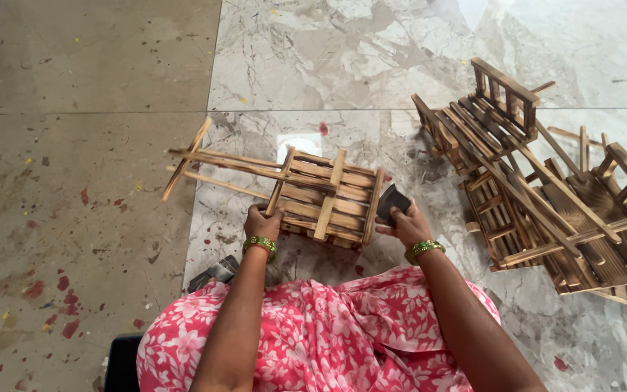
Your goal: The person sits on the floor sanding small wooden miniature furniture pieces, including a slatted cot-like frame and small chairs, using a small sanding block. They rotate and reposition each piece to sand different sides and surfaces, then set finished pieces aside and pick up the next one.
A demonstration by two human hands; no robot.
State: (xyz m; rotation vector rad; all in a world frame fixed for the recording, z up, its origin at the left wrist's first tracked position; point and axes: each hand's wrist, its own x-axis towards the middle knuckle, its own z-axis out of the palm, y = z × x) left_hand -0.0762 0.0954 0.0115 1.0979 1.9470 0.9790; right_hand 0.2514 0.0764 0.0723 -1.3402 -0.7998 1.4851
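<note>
Wooden slats everywhere on this floor [74, 87], stone tiles flecked with red on the left, paler marble further over. Long thin sticks [212, 163] jut out leftward from a slatted wooden crate [328, 196], which lies on the tile just ahead of the knees. Left hand [263, 223], green bangle at the wrist, fingers curled tight over the crate's near left edge, gripping it. Pink flowered cloth [328, 334] covers the lap below. Right hand [404, 223] sits at the crate's right end, fingers pinched around a small dark block [390, 202] pressed against the wood. Further right, a heap of finished wooden pieces [546, 196], darker, tumbled together, well apart from both hands.
</note>
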